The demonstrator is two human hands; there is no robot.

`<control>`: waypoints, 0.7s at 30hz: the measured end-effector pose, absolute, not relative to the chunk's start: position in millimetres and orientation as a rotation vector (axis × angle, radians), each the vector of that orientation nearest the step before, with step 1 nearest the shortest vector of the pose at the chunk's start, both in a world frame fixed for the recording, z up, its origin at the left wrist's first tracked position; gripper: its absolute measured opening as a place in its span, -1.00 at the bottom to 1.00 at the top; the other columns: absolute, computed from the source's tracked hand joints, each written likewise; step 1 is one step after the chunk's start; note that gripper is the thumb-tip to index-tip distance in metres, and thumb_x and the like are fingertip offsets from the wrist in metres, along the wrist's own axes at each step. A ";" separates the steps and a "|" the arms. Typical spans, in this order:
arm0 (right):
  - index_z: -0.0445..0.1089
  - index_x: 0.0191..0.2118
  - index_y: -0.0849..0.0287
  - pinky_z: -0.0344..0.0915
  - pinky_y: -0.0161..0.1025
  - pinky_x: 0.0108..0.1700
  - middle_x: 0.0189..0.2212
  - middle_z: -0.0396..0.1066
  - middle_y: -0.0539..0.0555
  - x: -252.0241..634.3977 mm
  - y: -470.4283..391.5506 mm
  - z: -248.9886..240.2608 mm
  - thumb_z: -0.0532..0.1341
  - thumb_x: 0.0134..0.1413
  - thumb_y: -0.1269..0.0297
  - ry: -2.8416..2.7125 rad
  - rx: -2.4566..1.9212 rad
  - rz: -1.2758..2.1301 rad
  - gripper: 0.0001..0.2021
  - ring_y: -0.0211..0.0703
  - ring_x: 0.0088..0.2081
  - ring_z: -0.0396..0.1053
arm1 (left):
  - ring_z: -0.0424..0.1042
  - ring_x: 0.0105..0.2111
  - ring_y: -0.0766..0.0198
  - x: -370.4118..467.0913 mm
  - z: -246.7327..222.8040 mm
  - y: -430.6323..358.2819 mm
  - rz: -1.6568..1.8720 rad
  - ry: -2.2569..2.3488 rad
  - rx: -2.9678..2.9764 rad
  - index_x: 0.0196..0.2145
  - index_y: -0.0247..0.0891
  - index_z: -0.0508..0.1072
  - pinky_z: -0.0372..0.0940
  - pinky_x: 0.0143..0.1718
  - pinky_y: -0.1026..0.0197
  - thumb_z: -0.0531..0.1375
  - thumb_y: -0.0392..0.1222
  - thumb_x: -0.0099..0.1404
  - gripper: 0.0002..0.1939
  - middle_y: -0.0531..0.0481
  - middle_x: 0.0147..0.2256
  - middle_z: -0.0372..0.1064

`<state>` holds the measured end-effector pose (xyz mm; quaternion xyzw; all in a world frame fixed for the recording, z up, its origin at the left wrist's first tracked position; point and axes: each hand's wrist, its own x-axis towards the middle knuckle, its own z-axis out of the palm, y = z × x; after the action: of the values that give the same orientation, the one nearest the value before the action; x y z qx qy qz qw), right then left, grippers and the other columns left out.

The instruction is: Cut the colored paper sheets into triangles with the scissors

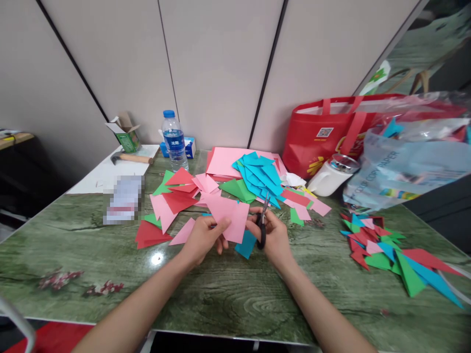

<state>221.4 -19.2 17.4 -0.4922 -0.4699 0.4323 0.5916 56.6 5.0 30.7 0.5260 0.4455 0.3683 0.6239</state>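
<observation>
My left hand (206, 238) is closed on a sheet of pink paper (235, 220), the thumb on top of it. Black-handled scissors (262, 228) are gripped in my right hand (272, 233), blades pointing up and away from me. The right fingers are close to the pink paper's right edge; whether they touch it I cannot tell. Below the scissors lies a blue paper piece (246, 245). Cut red pieces (180, 201), green pieces (239, 190) and a pile of blue pieces (257, 176) lie just beyond my hands.
Pink sheets (224, 162) lie near the wall. A water bottle (174, 142), a hammer (132, 158) and a small box (128, 139) stand or lie at the back left. At right are a white mug (329, 176), a red bag (305, 137), a plastic bag (415, 166) and folded paper strips (379, 242).
</observation>
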 end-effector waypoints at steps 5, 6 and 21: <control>0.33 -0.20 0.16 0.26 -0.26 -0.40 -0.50 0.37 -0.02 217.5 -21.6 15.2 0.35 -0.19 0.10 -1.166 -1.150 1.079 -0.60 -0.21 -0.47 0.33 | 0.38 -0.69 0.32 56.2 36.5 8.2 1.016 1.014 1.031 -0.55 -0.39 0.39 0.28 -0.59 0.30 0.26 -0.03 0.07 -0.68 -0.06 -0.64 0.43; 0.33 -0.21 0.16 0.26 -0.26 -0.39 -0.51 0.37 -0.02 216.1 -22.8 15.1 0.35 -0.19 0.11 -1.207 -1.133 1.144 -0.60 -0.21 -0.47 0.33 | 0.43 -0.63 0.30 55.9 38.4 9.2 1.051 0.997 0.998 -0.53 -0.40 0.40 0.32 -0.52 0.27 0.28 -0.05 0.05 -0.69 -0.08 -0.60 0.45; 0.26 -0.27 0.16 0.24 -0.26 -0.30 -0.40 0.36 0.00 211.9 -34.9 24.1 0.39 -0.25 0.09 -1.455 -0.971 1.745 -0.56 -0.23 -0.38 0.33 | 0.34 -0.64 0.36 51.9 39.6 12.2 1.394 0.982 0.944 -0.55 -0.36 0.37 0.25 -0.58 0.30 0.31 -0.19 0.04 -0.79 0.03 -0.62 0.39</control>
<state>211.9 -34.9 24.1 -0.3710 -0.5561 0.6669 0.3292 51.9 12.2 39.6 0.4008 0.4168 0.5918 0.5616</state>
